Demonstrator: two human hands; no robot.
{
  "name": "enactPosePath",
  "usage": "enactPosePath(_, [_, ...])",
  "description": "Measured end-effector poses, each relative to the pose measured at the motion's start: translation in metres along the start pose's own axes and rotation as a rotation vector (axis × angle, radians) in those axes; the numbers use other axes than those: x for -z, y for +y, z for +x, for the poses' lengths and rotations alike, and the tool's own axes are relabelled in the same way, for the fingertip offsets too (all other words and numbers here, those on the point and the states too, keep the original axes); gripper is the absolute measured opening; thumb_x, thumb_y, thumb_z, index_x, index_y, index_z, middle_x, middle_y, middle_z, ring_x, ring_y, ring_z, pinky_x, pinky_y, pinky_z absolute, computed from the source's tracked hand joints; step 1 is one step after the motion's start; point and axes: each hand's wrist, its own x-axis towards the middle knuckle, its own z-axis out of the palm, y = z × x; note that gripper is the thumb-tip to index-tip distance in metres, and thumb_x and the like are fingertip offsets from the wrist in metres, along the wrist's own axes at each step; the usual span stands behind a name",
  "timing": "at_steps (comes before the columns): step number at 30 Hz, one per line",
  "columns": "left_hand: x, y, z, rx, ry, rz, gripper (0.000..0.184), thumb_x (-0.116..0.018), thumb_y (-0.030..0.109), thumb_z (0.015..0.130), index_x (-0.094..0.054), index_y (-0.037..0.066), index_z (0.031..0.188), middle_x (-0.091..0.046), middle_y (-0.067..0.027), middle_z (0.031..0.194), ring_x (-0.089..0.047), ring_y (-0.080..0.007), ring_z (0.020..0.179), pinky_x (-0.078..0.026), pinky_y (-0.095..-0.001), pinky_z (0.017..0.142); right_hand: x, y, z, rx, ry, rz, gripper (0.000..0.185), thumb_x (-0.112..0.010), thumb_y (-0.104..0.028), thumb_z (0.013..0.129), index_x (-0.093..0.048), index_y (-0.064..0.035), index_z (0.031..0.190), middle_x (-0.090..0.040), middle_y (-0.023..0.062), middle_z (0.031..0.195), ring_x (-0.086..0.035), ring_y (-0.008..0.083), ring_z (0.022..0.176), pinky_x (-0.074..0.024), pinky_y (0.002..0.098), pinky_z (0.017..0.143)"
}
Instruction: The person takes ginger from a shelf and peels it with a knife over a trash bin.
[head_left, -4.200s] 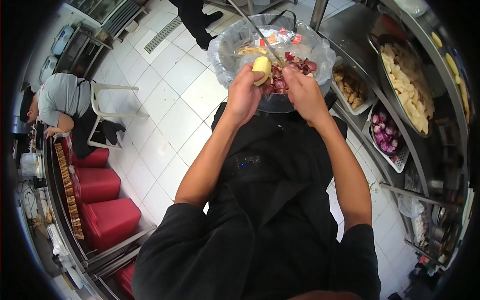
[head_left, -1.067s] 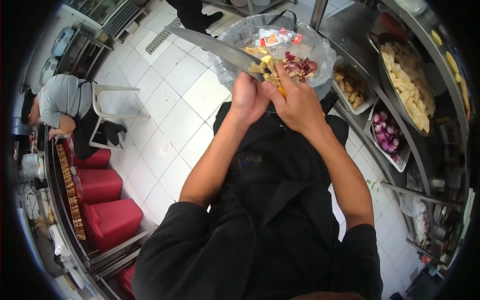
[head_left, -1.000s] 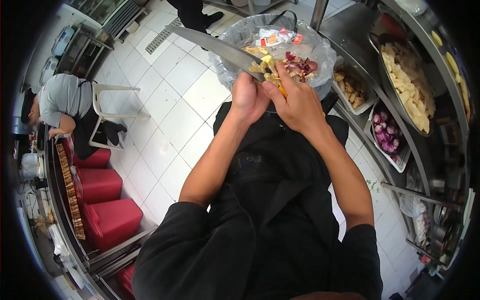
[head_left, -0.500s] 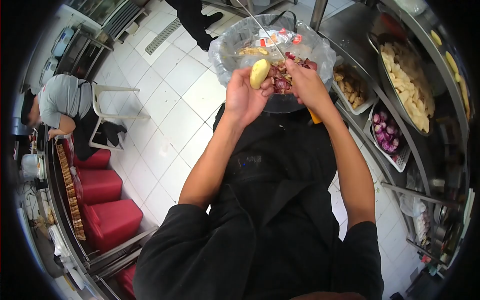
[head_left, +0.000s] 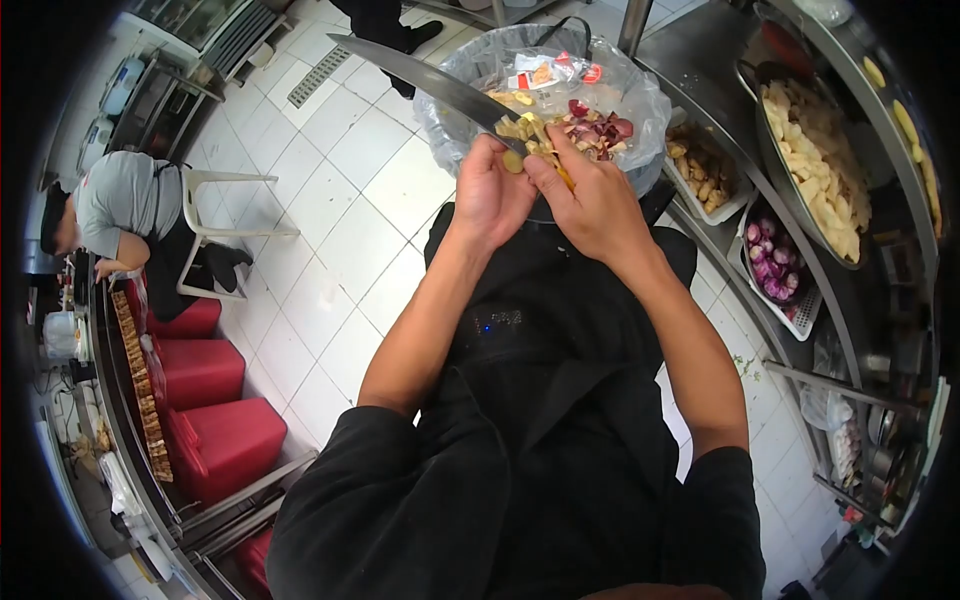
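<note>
My right hand (head_left: 590, 200) is closed round the orange handle of a large knife (head_left: 420, 82). Its long blade points up and left, broad side showing, with yellow-brown peelings near the handle end. My left hand (head_left: 490, 200) is curled round a yellow piece of ginger (head_left: 512, 161), mostly hidden by the blade and fingers. Both hands are close together over the near edge of a bin lined with a clear plastic bag (head_left: 640, 110). Inside lie reddish-purple onion skins (head_left: 603, 132), pale peelings and red-and-white packaging (head_left: 545, 72).
On the right, shelves hold a wok of pale peeled pieces (head_left: 815, 165), a tray of unpeeled ginger (head_left: 700, 175) and a basket of purple onions (head_left: 773, 265). Left are a seated person (head_left: 135, 205), a white chair (head_left: 215, 230) and red bins (head_left: 225, 445). Another person's dark legs (head_left: 385, 40) stand beyond.
The knife has turned from edge-on to broad side and swung left, now crossing the ginger. My right hand has moved down and left, closer to my left hand.
</note>
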Motion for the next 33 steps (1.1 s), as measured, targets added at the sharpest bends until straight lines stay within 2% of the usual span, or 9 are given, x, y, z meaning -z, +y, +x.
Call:
enactPosePath(4, [0.004,-0.001,0.002,-0.017,-0.032,-0.006,0.037,-0.038,0.017,0.093,-0.051,0.0,0.124,-0.059,-0.0135,0.126,-0.056,-0.0265,0.117,-0.042,-0.0419,0.104,-0.001,-0.003,-0.001,0.028,0.021,-0.061,0.061,-0.053,-0.042,0.095,-0.052,0.0107,0.125,-0.066,0.03,0.082,-0.066,0.0463,0.08,-0.0517,0.0509,0.075])
enactPosePath(7, [-0.012,0.0,-0.001,-0.041,0.079,-0.015,0.036,-0.039,0.018,0.093,-0.052,0.0,0.121,-0.061,-0.0125,0.118,-0.058,-0.0237,0.105,-0.047,-0.0381,0.093,-0.002,-0.003,0.0,0.024,0.029,-0.098,0.058,-0.052,-0.042,0.095,-0.055,0.0086,0.124,-0.066,0.0292,0.078,-0.066,0.046,0.076,-0.0519,0.051,0.071])
enactPosePath(9, [0.024,0.0,0.005,0.023,-0.114,-0.09,0.035,-0.04,0.02,0.093,-0.053,0.0,0.118,-0.061,-0.0111,0.11,-0.056,-0.0206,0.094,-0.046,-0.0345,0.083,-0.004,0.001,0.0,-0.011,0.025,-0.104,0.055,-0.05,-0.044,0.096,-0.06,0.0057,0.118,-0.066,0.0292,0.077,-0.066,0.046,0.073,-0.0522,0.05,0.068])
enactPosePath(16, [0.02,0.01,0.002,0.03,-0.069,-0.073,0.039,-0.038,0.026,0.095,-0.053,-0.001,0.119,-0.059,-0.013,0.105,-0.05,-0.0191,0.08,-0.042,-0.031,0.072,0.011,0.026,0.022,-0.639,-0.185,0.32,0.056,-0.039,-0.047,0.099,-0.066,0.0031,0.096,-0.06,0.0154,0.065,-0.062,0.0266,0.069,-0.0484,0.0395,0.071])
enactPosePath(20, [0.022,0.004,0.005,0.043,-0.079,-0.082,0.04,-0.034,0.025,0.097,-0.051,-0.001,0.122,-0.06,-0.0141,0.111,-0.054,-0.02,0.087,-0.043,-0.0313,0.075,0.002,0.019,0.01,-0.104,0.024,0.224,0.051,-0.048,-0.043,0.097,-0.063,0.0025,0.113,-0.068,0.0249,0.085,-0.068,0.0385,0.084,-0.0508,0.0427,0.079])
enactPosePath(22, [0.03,0.003,0.008,0.062,-0.229,-0.148,0.041,-0.032,0.024,0.099,-0.05,-0.001,0.125,-0.059,-0.0152,0.118,-0.058,-0.0221,0.097,-0.047,-0.0332,0.082,0.002,0.01,0.005,-0.068,0.012,0.109,0.054,-0.05,-0.043,0.096,-0.06,0.0046,0.119,-0.067,0.0272,0.093,-0.066,0.0417,0.091,-0.0502,0.0444,0.083])
enactPosePath(25, [-0.001,0.002,0.002,-0.027,0.064,0.076,0.036,-0.032,0.024,0.099,-0.053,0.003,0.119,-0.062,-0.0079,0.111,-0.057,-0.0161,0.09,-0.044,-0.0299,0.071,0.006,0.001,0.003,0.0,-0.003,-0.002,0.059,-0.052,-0.042,0.095,-0.055,0.0079,0.125,-0.067,0.0288,0.097,-0.065,0.044,0.093,-0.0496,0.0467,0.085])
enactPosePath(31, [-0.021,0.002,-0.004,-0.045,0.108,0.128,0.037,-0.03,0.023,0.101,-0.051,0.004,0.124,-0.062,-0.0069,0.119,-0.06,-0.0177,0.1,-0.047,-0.03,0.074,0.006,-0.001,0.003,0.025,-0.026,-0.028,0.062,-0.052,-0.043,0.095,-0.053,0.0094,0.127,-0.067,0.0305,0.094,-0.066,0.0455,0.09,-0.0497,0.0496,0.083])
enactPosePath(33, [-0.004,0.0,0.0,-0.039,0.061,0.113,0.042,-0.033,0.03,0.103,-0.047,0.0,0.13,-0.056,-0.0124,0.129,-0.055,-0.024,0.116,-0.043,-0.0377,0.097,0.006,-0.002,0.003,0.028,-0.025,-0.042,0.062,-0.053,-0.043,0.094,-0.052,0.0097,0.127,-0.067,0.0308,0.092,-0.066,0.0458,0.089,-0.05,0.0499,0.082])
